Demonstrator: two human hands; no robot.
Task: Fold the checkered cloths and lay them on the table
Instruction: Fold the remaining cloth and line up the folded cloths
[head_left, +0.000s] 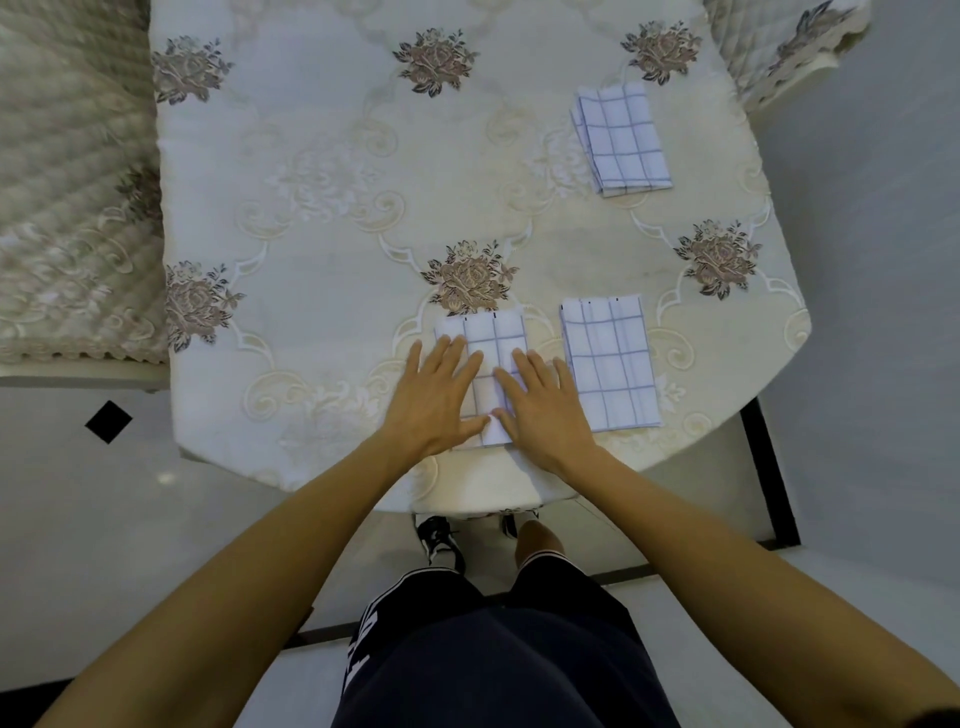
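Three white cloths with a thin blue check lie folded into rectangles on the table (322, 218). One folded cloth (491, 338) is near the front edge, under both my hands. My left hand (434, 397) lies flat on its left half with fingers straight. My right hand (543, 402) presses flat on its right half, thumb near the cloth's front edge. A second folded cloth (610, 364) lies just to the right of my right hand, apart from it. The third folded cloth (621, 137) rests at the far right of the table.
The table carries a cream embroidered cover with brown flower motifs. Quilted seat cushions (67, 218) sit to the left and another cushion (789, 47) at the far right corner. Below the front edge are my legs, dark shorts and a tiled floor (104, 519).
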